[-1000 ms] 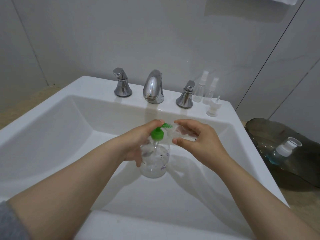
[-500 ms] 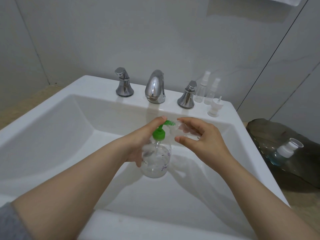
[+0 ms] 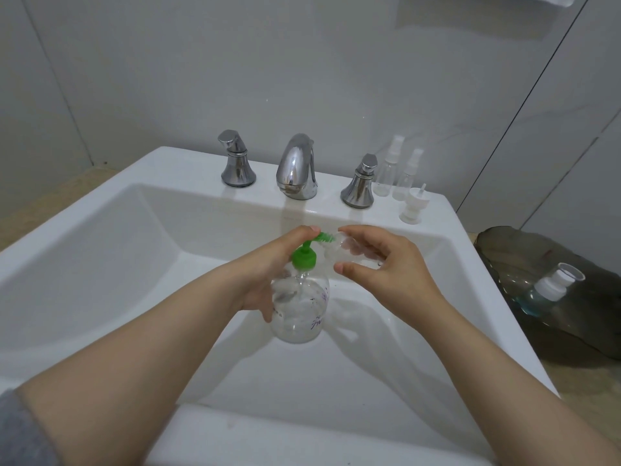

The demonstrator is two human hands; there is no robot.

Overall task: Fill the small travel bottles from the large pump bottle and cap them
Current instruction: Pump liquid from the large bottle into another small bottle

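Over the white sink basin (image 3: 111,264), my left hand (image 3: 268,270) grips a clear pump bottle (image 3: 300,311) with a green pump head (image 3: 305,257); one finger lies on top of the pump. My right hand (image 3: 386,270) holds a small clear travel bottle (image 3: 346,252) tilted, its mouth right at the green spout. Two capped spray travel bottles (image 3: 398,173) stand on the sink ledge at the back right, and a loose white spray cap (image 3: 415,206) sits in front of them.
A chrome faucet (image 3: 297,169) with two chrome handles (image 3: 237,161) stands on the back ledge. To the right, on a dark glass dish (image 3: 551,331), lies a bottle of blue liquid with a white cap (image 3: 551,287). Tiled walls close in behind.
The green pump head sits slightly higher than a second ago; both hands and both bottles stay in nearly the same place over the basin.
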